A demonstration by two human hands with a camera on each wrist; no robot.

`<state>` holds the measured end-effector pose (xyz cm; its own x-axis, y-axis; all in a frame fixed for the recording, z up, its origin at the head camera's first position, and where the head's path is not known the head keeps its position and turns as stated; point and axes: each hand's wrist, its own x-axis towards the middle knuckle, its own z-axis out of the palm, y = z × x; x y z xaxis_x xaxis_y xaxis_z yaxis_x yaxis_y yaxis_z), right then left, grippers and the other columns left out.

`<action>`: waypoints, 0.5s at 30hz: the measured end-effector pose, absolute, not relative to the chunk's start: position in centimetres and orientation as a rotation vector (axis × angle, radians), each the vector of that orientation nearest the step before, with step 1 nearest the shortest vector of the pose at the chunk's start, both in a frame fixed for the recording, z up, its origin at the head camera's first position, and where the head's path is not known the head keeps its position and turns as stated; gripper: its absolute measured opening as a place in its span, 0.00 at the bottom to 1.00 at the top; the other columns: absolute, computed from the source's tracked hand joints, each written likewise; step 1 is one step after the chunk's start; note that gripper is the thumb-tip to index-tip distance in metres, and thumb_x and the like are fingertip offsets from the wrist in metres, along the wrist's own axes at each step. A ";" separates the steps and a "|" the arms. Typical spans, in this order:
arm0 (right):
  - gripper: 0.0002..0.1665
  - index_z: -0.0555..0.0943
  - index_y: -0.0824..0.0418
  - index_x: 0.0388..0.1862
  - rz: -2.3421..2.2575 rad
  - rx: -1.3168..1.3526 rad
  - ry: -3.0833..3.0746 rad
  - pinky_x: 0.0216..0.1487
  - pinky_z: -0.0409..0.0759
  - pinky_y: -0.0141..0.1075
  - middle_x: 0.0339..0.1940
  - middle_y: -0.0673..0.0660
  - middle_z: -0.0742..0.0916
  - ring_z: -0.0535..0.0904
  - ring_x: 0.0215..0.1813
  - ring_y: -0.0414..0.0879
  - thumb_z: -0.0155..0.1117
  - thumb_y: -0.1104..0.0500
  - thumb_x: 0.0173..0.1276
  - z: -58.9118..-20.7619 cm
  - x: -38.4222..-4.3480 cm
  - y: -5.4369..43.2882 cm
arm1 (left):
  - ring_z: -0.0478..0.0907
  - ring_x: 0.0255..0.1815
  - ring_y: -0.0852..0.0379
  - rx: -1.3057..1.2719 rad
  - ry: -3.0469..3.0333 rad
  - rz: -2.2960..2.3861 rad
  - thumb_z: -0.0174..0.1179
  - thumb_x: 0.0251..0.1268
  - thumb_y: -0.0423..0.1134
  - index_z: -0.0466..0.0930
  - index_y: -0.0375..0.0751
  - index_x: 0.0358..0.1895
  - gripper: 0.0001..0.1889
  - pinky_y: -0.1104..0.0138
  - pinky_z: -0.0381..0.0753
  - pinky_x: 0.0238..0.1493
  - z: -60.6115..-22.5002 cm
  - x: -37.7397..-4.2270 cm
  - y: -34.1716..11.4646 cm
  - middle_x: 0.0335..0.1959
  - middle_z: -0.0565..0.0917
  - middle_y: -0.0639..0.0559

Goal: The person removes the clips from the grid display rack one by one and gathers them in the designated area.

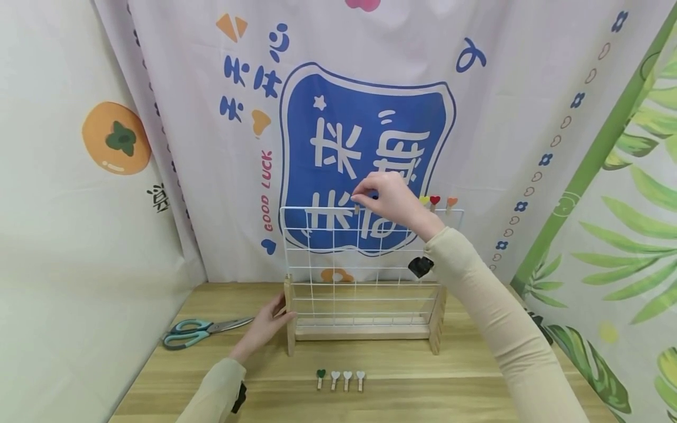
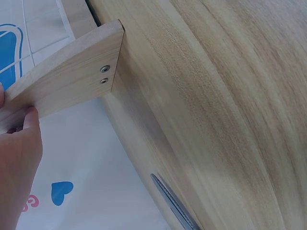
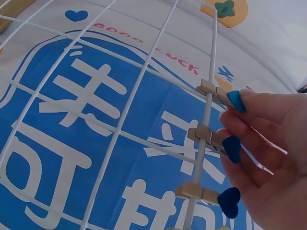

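A white wire grid (image 1: 309, 267) stands upright in a wooden stand (image 1: 359, 333). At its top wire, my right hand (image 1: 394, 198) pinches the light blue heart end of a small clothespin (image 3: 235, 100) whose wooden tip is clipped over the wire. Two dark blue heart clothespins sit beside it on the same wire, one (image 3: 231, 148) close under my fingers and another (image 3: 229, 202) farther along. Low at the left, my left hand (image 1: 267, 326) grips the stand's wooden side piece (image 2: 81, 72), thumb against its face; some of its fingers are hidden behind the wood.
Yellow (image 1: 424, 201), red (image 1: 435, 200) and orange (image 1: 452, 201) heart clothespins hang at the top wire's right end. A green clothespin (image 1: 320, 376) and three white ones (image 1: 347, 379) lie in front of the stand. Teal-handled scissors (image 1: 193, 333) lie at the left. Printed curtains enclose the table.
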<state>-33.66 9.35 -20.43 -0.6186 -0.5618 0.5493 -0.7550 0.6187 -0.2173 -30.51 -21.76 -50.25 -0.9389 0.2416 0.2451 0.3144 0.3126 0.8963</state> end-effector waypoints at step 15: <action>0.06 0.89 0.62 0.37 0.675 1.007 -2.286 0.47 0.88 0.39 0.36 0.57 0.90 0.84 0.38 0.48 0.69 0.60 0.67 -20.9 -33.5 9.2 | 0.57 0.77 0.31 -0.528 -2.496 -1.724 0.57 0.72 0.31 0.50 0.24 0.76 0.36 0.46 0.66 0.74 -50.1 -30.3 -21.8 0.76 0.58 0.26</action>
<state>-33.45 9.15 -20.85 -0.5700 -0.4990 0.6527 -0.7735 0.5938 -0.2215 -30.29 -21.75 -50.08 -0.9393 0.2428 0.2424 0.3127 0.3151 0.8960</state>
